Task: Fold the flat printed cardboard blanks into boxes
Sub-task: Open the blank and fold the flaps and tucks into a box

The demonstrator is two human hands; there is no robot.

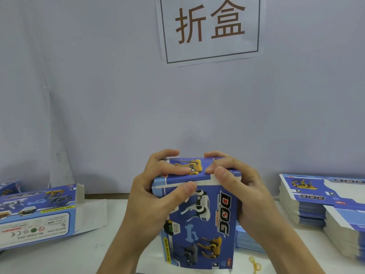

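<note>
A blue printed box [199, 224] with toy dogs and the word "DOG" stands upright in front of me, held up in both hands. My left hand [156, 194] grips its upper left corner, fingers curled over the top flap and thumb pressing on the front edge. My right hand [237, 186] grips the upper right corner, fingers over the top flap, thumb on the fold. The top flap is folded down, with a white edge showing. A tall stack of flat blanks [308, 200] lies at the right.
A folded box [37, 216] lies on its side at the left, its end flaps open. More flat blanks [248, 240] lie behind my right forearm. A yellow rubber band [254, 264] sits on the white table [65, 256]. A paper sign [209, 28] hangs on the wall.
</note>
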